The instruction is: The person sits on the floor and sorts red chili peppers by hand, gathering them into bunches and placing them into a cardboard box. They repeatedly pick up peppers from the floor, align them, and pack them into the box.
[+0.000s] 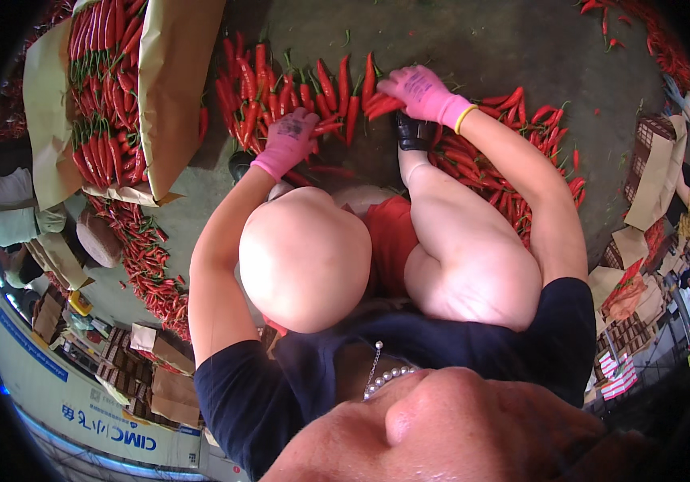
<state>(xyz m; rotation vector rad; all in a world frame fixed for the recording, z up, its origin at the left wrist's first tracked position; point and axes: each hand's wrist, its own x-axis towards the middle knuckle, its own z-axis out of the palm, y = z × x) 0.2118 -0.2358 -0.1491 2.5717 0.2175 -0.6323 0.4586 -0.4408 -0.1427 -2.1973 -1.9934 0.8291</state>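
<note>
Pink work gloves cover both of my hands. My left hand [289,140] bends over red chili peppers [327,126], whose ends stick out past its fingertips. My right hand [422,96] grips a few red chili peppers [383,106], just above a black shoe [412,131]. Between and left of the hands, a row of red chilies [343,81] lies on the concrete floor, mostly side by side with green stems. A looser chili pile [495,175] spreads beside my right leg, partly hidden by the forearm.
A paper-lined box [177,78] at upper left holds neatly layered chilies [104,90]. More chilies [146,259] lie in a band behind it. A round stool [99,236] stands at left. Another person's gloved hand [675,91] shows at far right, near a paper-lined crate [652,169].
</note>
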